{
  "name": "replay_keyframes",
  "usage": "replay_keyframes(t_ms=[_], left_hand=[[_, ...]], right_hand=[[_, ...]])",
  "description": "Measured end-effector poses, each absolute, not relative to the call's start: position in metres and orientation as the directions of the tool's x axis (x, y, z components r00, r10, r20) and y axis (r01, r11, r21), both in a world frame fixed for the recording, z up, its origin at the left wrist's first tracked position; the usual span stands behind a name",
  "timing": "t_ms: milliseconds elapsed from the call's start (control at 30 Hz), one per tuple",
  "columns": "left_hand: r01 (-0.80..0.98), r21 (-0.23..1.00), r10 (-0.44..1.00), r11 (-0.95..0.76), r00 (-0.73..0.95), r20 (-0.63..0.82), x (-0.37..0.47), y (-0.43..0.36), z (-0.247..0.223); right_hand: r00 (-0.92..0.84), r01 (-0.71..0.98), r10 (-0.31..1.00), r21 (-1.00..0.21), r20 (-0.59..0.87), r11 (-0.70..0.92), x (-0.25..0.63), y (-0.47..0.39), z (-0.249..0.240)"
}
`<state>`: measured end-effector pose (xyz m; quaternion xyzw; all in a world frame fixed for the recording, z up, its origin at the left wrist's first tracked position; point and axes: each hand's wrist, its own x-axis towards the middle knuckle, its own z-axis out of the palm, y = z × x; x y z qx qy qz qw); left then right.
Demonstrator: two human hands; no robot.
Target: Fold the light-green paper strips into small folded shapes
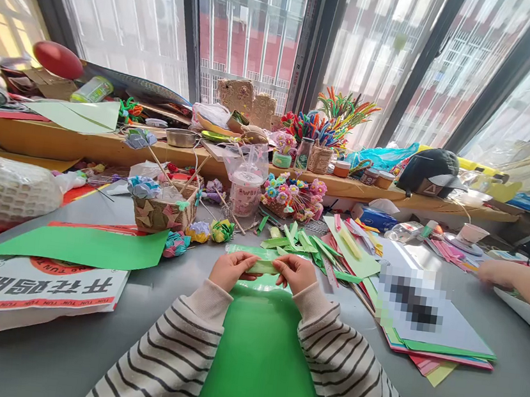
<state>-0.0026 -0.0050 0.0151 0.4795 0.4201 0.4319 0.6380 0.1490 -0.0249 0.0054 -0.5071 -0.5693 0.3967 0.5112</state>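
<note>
A small light green paper strip [263,266] is stretched between my two hands, above a glossy green sheet [264,359] on the grey table. My left hand [233,269] pinches the strip's left end between thumb and fingers. At its right end, my right hand [295,273] grips it the same way. Just beyond my hands lies a loose pile of green paper strips [319,247]. A flat green paper [80,245] rests on a printed bag to the left.
A basket with paper flowers [161,211] and a plastic cup [244,196] stand behind my hands. Stacked papers [446,330] lie at right, near another person's hand [497,273]. A cluttered wooden ledge [229,171] runs below the windows.
</note>
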Motion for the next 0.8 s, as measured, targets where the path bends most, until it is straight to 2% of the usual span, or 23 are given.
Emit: replay_keyframes(t_ms=[167,267,367,500,633,800], left_hand=[[-0.075,0.992,0.981,0.106,0.171,-0.092,0.0005,-0.0061,0.0118],[-0.149,0.988,0.988,0.033,0.157,-0.009,0.0021,-0.0056,0.0086],[-0.217,0.976,0.992,-0.015,0.119,0.041,0.0013,-0.0041,0.0074],[-0.258,0.966,0.998,-0.018,0.056,0.034,-0.0007,-0.0030,0.0093],[-0.232,0.972,0.992,-0.041,0.109,0.068,0.0019,-0.0063,0.0116],[-0.138,0.988,0.960,-0.075,0.257,0.109,0.0070,-0.0124,0.0111]], right_hand=[[0.050,0.160,0.989,-0.979,0.138,0.129,0.1484,-0.0245,0.0013],[0.057,0.125,0.988,-0.983,0.143,0.135,0.1497,-0.0236,0.0001],[-0.013,0.100,0.994,-0.989,0.111,0.112,0.1499,-0.0238,0.0013],[-0.167,0.135,0.982,-0.985,0.086,0.109,0.1447,-0.0285,0.0046],[-0.214,0.157,0.973,-0.981,0.082,0.117,0.1413,-0.0318,0.0072],[-0.064,0.150,0.991,-0.980,0.118,0.127,0.1454,-0.0281,0.0070]])
